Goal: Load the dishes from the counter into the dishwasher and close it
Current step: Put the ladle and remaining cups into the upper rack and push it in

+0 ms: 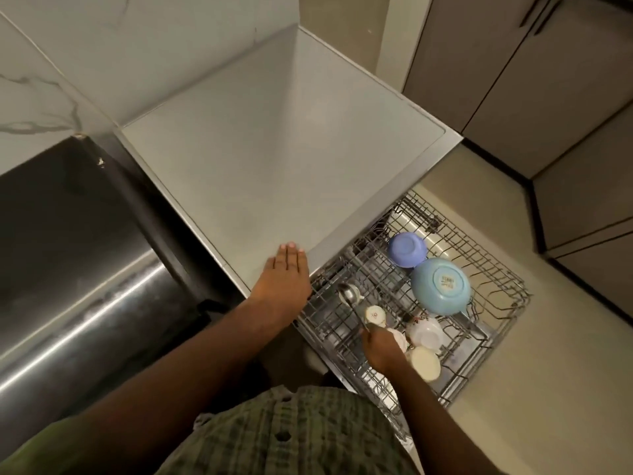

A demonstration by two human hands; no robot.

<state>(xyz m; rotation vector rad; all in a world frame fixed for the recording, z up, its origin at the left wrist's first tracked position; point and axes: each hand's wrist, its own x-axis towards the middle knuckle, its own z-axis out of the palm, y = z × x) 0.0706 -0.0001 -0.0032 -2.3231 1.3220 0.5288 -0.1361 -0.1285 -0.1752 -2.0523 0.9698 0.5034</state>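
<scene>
1. Right hand (382, 349) grips a spoon (351, 299) over the rack (493, 269) at five o'clock.
2. Left hand (286, 279) rests flat on the counter (274, 159).
3. Laid flat, the spoon could slip between the wires.

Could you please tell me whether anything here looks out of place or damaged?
Nothing stands out: the purple bowl and light blue bowl sit upside down in the pulled-out wire dishwasher rack, as expected.

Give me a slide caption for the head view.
Right hand lowers a spoon into the dishwasher rack; left hand rests on the counter.
</scene>
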